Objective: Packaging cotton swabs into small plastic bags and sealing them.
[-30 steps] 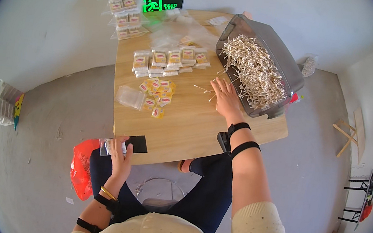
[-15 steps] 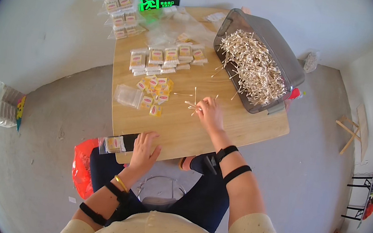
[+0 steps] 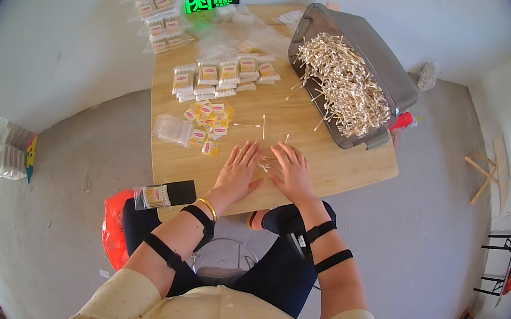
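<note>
On the wooden table, a small bunch of cotton swabs [image 3: 265,165] lies between my two hands. My left hand [image 3: 238,173] is on its left side, palm down with the fingers stretched out. From the right, my right hand [image 3: 292,176] faces it, fingers extended and its thumb close to the swabs. Fingertips of both hands are beside the bunch; whether they press on it I cannot tell. Just beyond the hands lie a few loose swabs [image 3: 263,128]. A clear bag with a filled pack of swabs [image 3: 154,196] rests on a black pad at the table's near left edge.
A grey bin [image 3: 400,91] heaped with swabs lies tilted at the back right. Yellow-and-white cards [image 3: 210,148], empty clear bags [image 3: 173,130] and rows of filled packs [image 3: 208,74] occupy the left side. Stacked packs [image 3: 159,11] and a lit green sign [image 3: 212,0] stand behind.
My left hand has moved from the near edge beside the black pad up to the swabs. My right hand has come slightly nearer and spread its fingers, leaving the bunch on the table.
</note>
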### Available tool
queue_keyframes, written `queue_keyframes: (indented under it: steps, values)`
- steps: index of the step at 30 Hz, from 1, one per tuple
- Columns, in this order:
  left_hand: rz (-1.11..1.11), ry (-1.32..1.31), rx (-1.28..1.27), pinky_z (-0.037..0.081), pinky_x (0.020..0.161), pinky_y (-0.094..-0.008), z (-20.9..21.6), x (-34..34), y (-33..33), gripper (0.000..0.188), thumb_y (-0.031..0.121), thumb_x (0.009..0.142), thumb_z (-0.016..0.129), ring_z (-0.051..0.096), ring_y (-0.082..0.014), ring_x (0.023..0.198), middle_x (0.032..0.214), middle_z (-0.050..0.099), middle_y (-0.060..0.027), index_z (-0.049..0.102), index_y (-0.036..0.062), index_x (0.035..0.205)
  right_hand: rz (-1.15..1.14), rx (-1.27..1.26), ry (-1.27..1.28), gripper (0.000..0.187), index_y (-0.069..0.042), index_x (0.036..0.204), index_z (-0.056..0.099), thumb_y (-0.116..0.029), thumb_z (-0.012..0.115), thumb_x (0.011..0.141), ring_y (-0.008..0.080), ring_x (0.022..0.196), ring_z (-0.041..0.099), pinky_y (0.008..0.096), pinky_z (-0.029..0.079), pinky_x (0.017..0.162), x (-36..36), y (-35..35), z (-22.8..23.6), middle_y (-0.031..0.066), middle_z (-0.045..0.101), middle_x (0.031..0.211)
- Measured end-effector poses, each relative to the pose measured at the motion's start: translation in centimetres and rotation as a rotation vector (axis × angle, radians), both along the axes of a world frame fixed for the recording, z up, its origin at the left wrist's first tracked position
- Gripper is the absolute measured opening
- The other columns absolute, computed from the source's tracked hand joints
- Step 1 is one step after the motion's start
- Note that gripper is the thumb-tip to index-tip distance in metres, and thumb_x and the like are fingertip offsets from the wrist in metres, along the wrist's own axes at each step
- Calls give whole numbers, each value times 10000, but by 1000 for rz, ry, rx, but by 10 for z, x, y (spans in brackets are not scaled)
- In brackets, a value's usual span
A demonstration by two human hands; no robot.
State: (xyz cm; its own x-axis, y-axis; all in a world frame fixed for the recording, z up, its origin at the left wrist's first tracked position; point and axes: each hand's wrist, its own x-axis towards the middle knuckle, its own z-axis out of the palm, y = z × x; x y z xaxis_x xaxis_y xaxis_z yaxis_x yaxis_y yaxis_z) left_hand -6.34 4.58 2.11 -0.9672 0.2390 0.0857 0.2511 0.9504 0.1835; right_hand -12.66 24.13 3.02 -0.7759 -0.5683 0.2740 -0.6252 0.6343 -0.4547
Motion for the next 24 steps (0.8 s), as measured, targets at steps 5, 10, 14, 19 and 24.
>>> queue_keyframes:
  steps: [5, 10, 14, 19, 24]
  values:
    - [59, 12, 187, 402, 1115, -437, 2, 1, -13, 494, 259, 864, 752, 527, -277, 1295, 1330, 580, -86, 615, 86, 1305, -23, 26, -59, 344, -97, 1107, 695, -126, 791, 778, 332, 1220, 527, 483, 432, 1031, -19, 7, -8, 91, 606, 1236]
    - [67, 127, 274, 458, 941, -417, 0, 2, -18, 173, 156, 844, 746, 607, -257, 1017, 999, 623, -39, 695, 125, 1006, -94, -19, -40, 167, -113, 943, 701, -125, 778, 796, 309, 1100, 561, 464, 446, 944, -25, 12, -11, 50, 622, 1042]
    - [64, 137, 309, 465, 905, -416, -5, 10, -23, 70, 125, 842, 739, 621, -247, 923, 882, 623, -15, 691, 130, 892, -118, -70, -46, 101, -149, 904, 708, -127, 758, 818, 300, 1047, 579, 461, 447, 918, -26, -1, -19, 33, 624, 987]
    - [74, 89, 300, 453, 978, -436, -1, 24, -23, 239, 119, 850, 735, 588, -271, 1093, 1097, 618, -59, 677, 131, 1081, 1, -155, -50, 98, -151, 903, 700, -136, 757, 825, 303, 1030, 589, 461, 455, 892, -12, -43, -35, 37, 625, 986]
    - [132, 97, 345, 342, 1201, -474, -21, 34, -21, 539, 125, 903, 666, 419, -332, 1435, 1512, 463, -133, 523, 101, 1422, -248, -350, -166, 206, -141, 980, 679, -172, 797, 814, 313, 1042, 592, 464, 460, 890, -47, -75, -30, 65, 635, 1010]
